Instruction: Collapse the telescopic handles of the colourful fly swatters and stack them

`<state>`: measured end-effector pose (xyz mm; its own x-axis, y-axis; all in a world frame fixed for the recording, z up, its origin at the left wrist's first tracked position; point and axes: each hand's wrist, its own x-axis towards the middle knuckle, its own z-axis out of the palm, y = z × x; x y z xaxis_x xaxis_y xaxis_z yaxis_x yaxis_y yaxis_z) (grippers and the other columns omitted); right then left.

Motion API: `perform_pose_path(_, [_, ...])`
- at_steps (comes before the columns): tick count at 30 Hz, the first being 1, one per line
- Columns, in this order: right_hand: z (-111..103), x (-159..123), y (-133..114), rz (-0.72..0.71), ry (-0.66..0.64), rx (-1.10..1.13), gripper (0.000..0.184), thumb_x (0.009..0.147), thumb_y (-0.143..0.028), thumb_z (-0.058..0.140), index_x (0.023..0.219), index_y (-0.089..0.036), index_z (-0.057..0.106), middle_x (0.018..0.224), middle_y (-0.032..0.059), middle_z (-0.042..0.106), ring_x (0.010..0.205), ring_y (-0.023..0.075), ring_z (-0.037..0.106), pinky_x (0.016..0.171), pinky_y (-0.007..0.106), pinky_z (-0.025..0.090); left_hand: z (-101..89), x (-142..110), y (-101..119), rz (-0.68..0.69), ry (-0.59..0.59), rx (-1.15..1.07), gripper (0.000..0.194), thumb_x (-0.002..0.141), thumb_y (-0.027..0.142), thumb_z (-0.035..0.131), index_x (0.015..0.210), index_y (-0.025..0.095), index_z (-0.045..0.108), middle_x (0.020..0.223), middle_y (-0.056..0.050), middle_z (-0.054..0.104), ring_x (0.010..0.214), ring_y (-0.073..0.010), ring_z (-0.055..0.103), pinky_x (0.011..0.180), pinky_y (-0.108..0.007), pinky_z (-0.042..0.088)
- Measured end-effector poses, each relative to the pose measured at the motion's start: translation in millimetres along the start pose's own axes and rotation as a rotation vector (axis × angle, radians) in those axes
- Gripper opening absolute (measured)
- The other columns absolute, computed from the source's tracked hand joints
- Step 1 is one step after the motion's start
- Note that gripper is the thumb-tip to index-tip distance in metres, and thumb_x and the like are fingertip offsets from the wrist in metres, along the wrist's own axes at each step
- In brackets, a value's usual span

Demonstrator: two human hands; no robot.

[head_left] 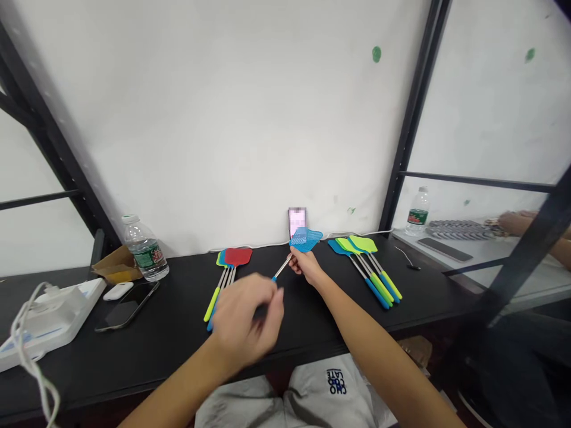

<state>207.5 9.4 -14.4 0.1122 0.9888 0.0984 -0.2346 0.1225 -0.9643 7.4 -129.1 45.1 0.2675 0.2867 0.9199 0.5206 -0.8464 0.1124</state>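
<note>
A blue fly swatter point(307, 239) with a mesh head and a metal rod is held above the black table. My right hand point(304, 264) is closed around the rod just below the head. Motion smears my left hand point(247, 315); its fingers are curled where the blue handle end goes out of sight behind it. To the left, red-, blue- and green-headed fly swatters point(238, 256) lie side by side, their handles partly hidden by my left hand. Several more fly swatters point(363, 244), blue and yellow-green, lie fanned on the right.
A phone point(297, 219) leans on the wall behind the swatter. At left are a water bottle point(149, 255), a cardboard box point(116, 266), a white case point(118, 291), another phone point(127, 306) and a power strip point(56, 321). Black metal posts point(413, 113) frame the table. Another person's hand point(517, 223) shows right.
</note>
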Motion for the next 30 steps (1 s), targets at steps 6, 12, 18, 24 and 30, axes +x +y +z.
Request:
perform_pose_path(6, [1,0,-1,0.046,0.023,0.009,0.041,0.080,-0.053,0.058,0.069,-0.014,0.059,0.051,0.0039,0.060,0.035,0.0088,0.046,0.033,0.019,0.024,76.4,14,-61,-0.355,-0.393,0.168,0.028,0.087,0.033,0.055,0.110,0.017,0.054,0.108,-0.010,0.062,0.099,-0.0208,0.059,0.083,-0.032,0.047])
perform_pose_path(12, [0,2,12,0.021,0.004,0.009,0.033,0.074,-0.047,0.065,0.073,-0.016,0.056,0.056,0.0048,0.064,0.039,0.0091,0.048,0.035,0.018,0.024,96.9,17,-80,-0.567,-0.773,0.098,0.036,0.093,0.049,0.043,0.090,0.019,0.062,0.092,-0.008,0.068,0.085,-0.0213,0.063,0.068,-0.027,0.042])
perform_pose_path(18, [2,1,16,-0.043,-0.016,0.052,0.039,0.065,-0.048,0.075,0.068,-0.016,0.053,0.056,-0.0012,0.056,0.044,0.0065,0.043,0.038,0.018,0.026,107.6,15,-78,-0.554,-0.779,0.122,0.030,0.097,0.036,0.035,0.097,0.021,0.060,0.094,-0.008,0.069,0.086,-0.0207,0.064,0.066,-0.025,0.040])
perform_pose_path(24, [6,-1,15,-0.018,0.047,0.018,0.043,0.059,-0.049,0.078,0.062,-0.018,0.048,0.050,-0.0052,0.046,0.041,0.0046,0.035,0.039,0.019,0.021,115.8,8,-74,-0.561,-0.760,0.192,0.037,0.099,0.036,0.026,0.101,0.022,0.060,0.093,-0.011,0.069,0.085,-0.0241,0.066,0.069,-0.030,0.042])
perform_pose_path(30, [6,-2,14,-0.057,0.047,0.009,0.043,0.061,-0.051,0.075,0.061,-0.018,0.048,0.049,-0.0057,0.045,0.040,0.0044,0.033,0.039,0.020,0.021,117.2,8,-82,-0.589,-0.694,0.007,0.034,0.097,0.036,0.033,0.083,0.019,0.059,0.082,-0.007,0.066,0.076,-0.0184,0.061,0.068,-0.027,0.040])
